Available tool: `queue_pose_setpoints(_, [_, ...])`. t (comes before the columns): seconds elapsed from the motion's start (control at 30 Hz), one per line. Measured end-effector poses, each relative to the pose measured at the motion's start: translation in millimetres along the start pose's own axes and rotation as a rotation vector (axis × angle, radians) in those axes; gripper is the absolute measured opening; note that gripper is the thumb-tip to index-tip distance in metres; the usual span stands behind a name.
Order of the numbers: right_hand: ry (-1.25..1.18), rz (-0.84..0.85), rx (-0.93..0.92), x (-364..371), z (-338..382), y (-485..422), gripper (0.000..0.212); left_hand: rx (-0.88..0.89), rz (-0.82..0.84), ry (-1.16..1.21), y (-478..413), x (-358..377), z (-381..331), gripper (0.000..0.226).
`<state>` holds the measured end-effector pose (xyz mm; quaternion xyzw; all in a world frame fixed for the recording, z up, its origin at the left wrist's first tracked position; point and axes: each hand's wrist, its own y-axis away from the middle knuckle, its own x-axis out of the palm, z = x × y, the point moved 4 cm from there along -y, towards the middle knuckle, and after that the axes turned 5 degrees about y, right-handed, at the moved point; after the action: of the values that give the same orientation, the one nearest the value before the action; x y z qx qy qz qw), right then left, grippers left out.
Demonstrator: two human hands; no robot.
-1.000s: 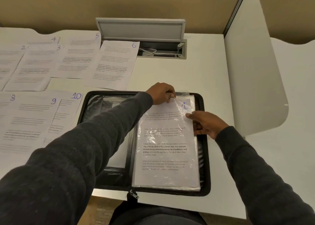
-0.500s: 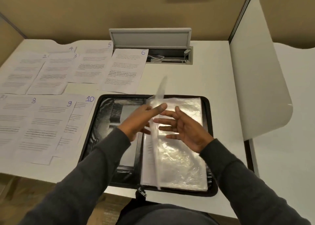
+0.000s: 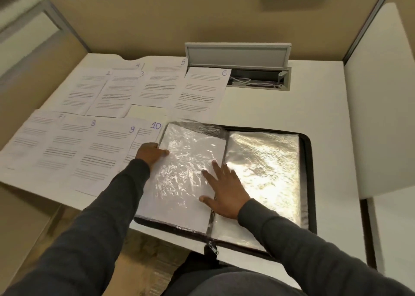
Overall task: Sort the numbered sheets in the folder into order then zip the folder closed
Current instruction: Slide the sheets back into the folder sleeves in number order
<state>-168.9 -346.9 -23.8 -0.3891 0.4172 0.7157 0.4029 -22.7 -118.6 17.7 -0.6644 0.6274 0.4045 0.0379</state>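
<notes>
Swung upright between both hands 0.5 s ago, the filled sleeve (image 3: 184,172) is now laid flat, blank side up, on the left half of the open folder (image 3: 308,183), which is set at the front edge of the desk (image 3: 280,109), right of centre. Its outer left edge is pinched by the left hand (image 3: 151,153), thumb on top and fingers curled out of sight beneath. Beside the spine it is pressed down by the right hand (image 3: 224,192), whose fingers are held straight and spread apart. A stack of empty sleeves (image 3: 262,172) is exposed on the right half. Loose sheets (image 3: 105,152) numbered 2 to 10 are spread in 2 rows over the left part of the desk, with sheet 2 (image 3: 89,91) toward the back left corner. The plastic is judged thin, limp, crinkly and slippery, so the next sleeve is best parted at its open mouth. The paper is judged light and easily creased, so sheet 2 is best lifted by a corner and fed in squarely. The zip pull (image 3: 213,249) is seen hanging at the front edge, untouched.
</notes>
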Motion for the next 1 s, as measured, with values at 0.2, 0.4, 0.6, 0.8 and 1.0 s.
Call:
queue_pose_setpoints(0.2, [0.211,0.106,0.026,7,15,-21,0.079,0.048,-0.084,-0.144,-17,-1,11,0.015])
queue_pose_setpoints(0.4, [0.230,0.101,0.123,-9,32,-51,0.072,0.045,-0.061,-0.088,-49,-9,25,0.008])
queue_pose_setpoints(0.6, [0.155,0.087,0.173,-16,58,-112,0.075,0.118,-0.096,-0.063,-105,-59,25,0.022])
queue_pose_setpoints(0.8, [0.115,0.044,0.207,-26,103,-199,0.077,0.142,-0.168,-0.065,-191,-144,28,0.020])
queue_pose_setpoints(1.0, [0.090,0.028,0.176,-33,157,-294,0.078,0.161,-0.273,-0.113,-289,-232,46,0.020])
